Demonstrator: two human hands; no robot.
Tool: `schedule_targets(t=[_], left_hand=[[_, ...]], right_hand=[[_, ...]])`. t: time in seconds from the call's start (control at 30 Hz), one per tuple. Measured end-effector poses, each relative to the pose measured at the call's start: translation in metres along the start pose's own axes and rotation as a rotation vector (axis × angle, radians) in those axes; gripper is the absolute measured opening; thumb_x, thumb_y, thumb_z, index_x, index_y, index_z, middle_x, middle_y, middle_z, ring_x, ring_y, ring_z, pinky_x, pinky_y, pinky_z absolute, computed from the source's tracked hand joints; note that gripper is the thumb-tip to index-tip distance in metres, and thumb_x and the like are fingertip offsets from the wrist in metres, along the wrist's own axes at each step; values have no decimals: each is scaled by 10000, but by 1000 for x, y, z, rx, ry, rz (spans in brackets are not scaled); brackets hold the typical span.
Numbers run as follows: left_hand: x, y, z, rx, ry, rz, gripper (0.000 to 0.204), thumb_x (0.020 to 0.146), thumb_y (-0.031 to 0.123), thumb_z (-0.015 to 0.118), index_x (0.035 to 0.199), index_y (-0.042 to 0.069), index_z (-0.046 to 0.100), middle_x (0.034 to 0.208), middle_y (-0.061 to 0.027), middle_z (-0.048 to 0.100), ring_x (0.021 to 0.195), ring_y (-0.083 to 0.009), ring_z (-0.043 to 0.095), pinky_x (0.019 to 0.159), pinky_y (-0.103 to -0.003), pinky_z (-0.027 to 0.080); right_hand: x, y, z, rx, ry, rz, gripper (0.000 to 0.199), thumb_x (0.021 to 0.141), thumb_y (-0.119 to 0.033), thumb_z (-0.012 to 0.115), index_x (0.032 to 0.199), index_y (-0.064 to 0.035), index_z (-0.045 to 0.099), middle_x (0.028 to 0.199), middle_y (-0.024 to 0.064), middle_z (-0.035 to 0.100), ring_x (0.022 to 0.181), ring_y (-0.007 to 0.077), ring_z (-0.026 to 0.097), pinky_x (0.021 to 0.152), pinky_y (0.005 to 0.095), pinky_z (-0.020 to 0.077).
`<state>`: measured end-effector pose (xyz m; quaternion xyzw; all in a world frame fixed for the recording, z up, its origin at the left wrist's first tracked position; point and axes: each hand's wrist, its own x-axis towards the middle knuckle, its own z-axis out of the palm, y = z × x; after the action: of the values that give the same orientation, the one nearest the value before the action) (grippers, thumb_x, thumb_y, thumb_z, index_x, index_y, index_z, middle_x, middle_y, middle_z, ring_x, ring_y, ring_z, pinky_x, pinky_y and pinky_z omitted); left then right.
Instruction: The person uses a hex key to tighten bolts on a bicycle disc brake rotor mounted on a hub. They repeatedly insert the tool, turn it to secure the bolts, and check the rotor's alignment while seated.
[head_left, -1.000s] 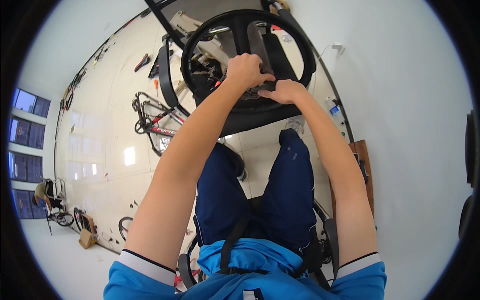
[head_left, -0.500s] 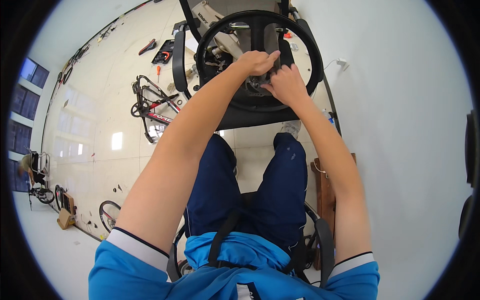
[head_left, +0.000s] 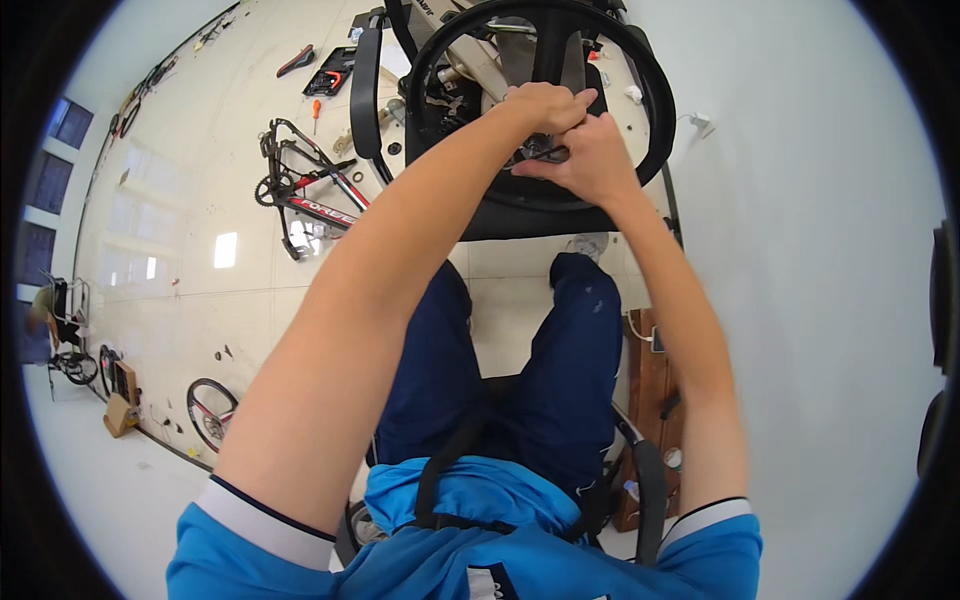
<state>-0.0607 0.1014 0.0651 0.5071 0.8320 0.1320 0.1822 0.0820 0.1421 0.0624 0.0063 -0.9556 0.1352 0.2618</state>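
A black wheel (head_left: 661, 110) with broad spokes lies on a black armchair in front of me. Over its hub area, my left hand (head_left: 548, 107) is curled closed, with a finger sticking out to the right. My right hand (head_left: 590, 158) is bent just below and right of it, touching it, its thumb stretched leftward over the hub. Something thin and dark shows beside that thumb. What either hand grips is hidden by the fingers. Metal parts of the hub (head_left: 527, 152) show partly under my hands.
Left on the floor lie a red and black bicycle frame (head_left: 325, 211), an orange-handled screwdriver (head_left: 316, 108), a tool case (head_left: 329, 72) and a saddle (head_left: 295, 60). The chair's armrest (head_left: 367, 95) rises left of the wheel. A white wall (head_left: 800, 250) stands at right, a wooden piece (head_left: 650, 440) beside it.
The view has shifted, so the wheel and chair sit higher and farther right. My right hand has come up against my left hand, and its thumb now reaches farther out.
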Motion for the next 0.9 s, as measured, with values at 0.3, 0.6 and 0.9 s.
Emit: schedule_targets(t=[0.3,0.6,0.9], left_hand=[[6,-11,8,3,67,-76,810,943,692,171,1000,134,755,1120,-125,685,1099,-329,613,972,-428,442],[-6,1,-6,-86,-34,-90,761,956,653,245,1174,71,685,1284,-183,603,1231,-382,523,1056,-551,288],[-10,6,-4,2,36,-109,861,907,754,169,1018,119,739,1071,-114,693,1065,-318,624,918,-450,446]], right_hand=[[-29,18,-8,49,28,586,714,664,-668,759,508,-10,528,467,96,489,448,255,470,500,333,411],[-27,31,-4,-2,-26,605,741,668,-723,716,522,-14,560,479,95,525,476,269,535,520,348,437],[-28,31,7,-13,18,549,713,690,-679,734,529,-3,572,477,99,527,472,263,525,524,346,440]])
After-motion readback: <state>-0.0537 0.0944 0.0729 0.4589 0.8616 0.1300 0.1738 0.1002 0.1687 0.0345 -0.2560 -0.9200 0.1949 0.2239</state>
